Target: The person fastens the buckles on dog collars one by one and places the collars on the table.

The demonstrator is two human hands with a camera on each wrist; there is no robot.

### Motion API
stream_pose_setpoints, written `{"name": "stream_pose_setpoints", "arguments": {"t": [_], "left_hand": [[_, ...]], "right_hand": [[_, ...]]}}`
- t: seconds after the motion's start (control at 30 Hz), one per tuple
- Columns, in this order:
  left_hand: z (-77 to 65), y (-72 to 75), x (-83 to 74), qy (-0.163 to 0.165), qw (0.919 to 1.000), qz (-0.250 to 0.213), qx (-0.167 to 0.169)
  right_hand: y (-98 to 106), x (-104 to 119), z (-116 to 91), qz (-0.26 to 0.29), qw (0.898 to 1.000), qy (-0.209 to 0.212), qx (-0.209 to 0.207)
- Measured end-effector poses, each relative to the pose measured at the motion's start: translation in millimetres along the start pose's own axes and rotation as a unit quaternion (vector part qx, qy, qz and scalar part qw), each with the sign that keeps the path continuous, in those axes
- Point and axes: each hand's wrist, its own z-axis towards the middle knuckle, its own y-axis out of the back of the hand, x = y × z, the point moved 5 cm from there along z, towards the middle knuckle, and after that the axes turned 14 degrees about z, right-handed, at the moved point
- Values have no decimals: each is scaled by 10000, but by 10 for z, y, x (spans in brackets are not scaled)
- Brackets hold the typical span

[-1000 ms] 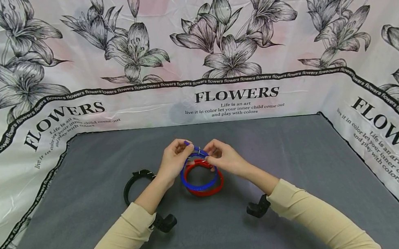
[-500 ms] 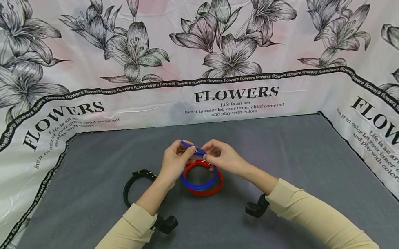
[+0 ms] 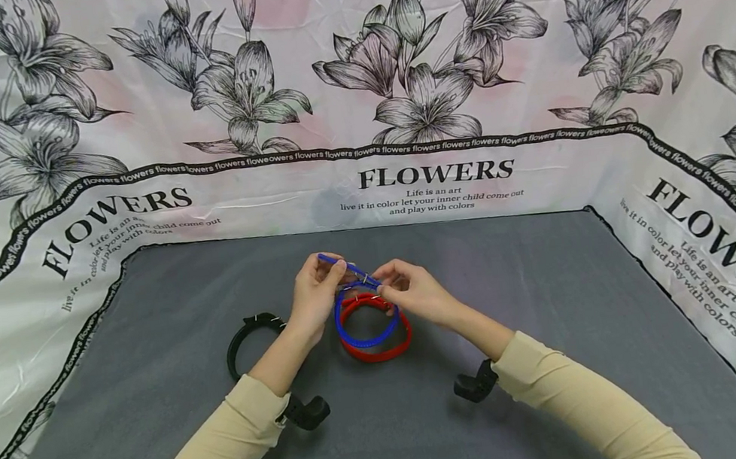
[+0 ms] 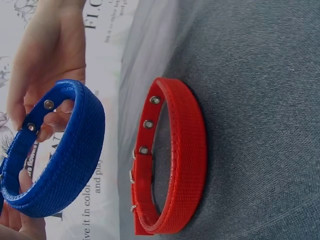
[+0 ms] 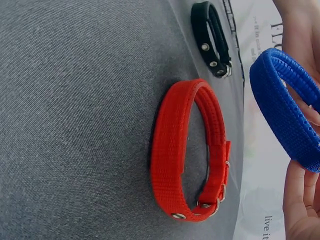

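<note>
A blue pet collar [image 3: 370, 341] with metal eyelets [image 4: 48, 104] is held up between both hands, its loop overlapping the red collar in the head view. My left hand [image 3: 313, 296] pinches the strap's free end [image 3: 327, 258] between thumb and fingers. Near the buckle, my right hand [image 3: 416, 291] grips the collar with thumb and fingertips. Behind and below the blue loop stands a red collar [image 4: 190, 155] on the grey cloth, its ends buckled into a ring. In the right wrist view the blue collar [image 5: 285, 110] partly hides the fingers.
A black collar [image 3: 237, 350] lies to the left, partly behind the left forearm. Grey cloth [image 3: 515, 266] covers the table, and a white flower-printed sheet [image 3: 309, 191] rises behind it and at the sides.
My left hand has shifted slightly left and away, drawing the blue strap's end out with it. The blue loop has tilted; my right hand stays nearly in place. The red and black collars have not moved.
</note>
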Motion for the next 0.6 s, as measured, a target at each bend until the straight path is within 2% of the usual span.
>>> {"name": "stream_pose_setpoints", "arguments": {"t": [0.3, 0.43, 0.6], "left_hand": [[-10, 17, -25, 178, 9994, -285, -80], [-12, 25, -26, 177, 9996, -144, -153], [-12, 6, 6, 260, 9996, -119, -31]], "right_hand": [[-25, 8, -2, 29, 9999, -155, 53], [-27, 8, -4, 102, 9999, -79, 59], [-35, 4, -12, 166, 9998, -71, 15]]}}
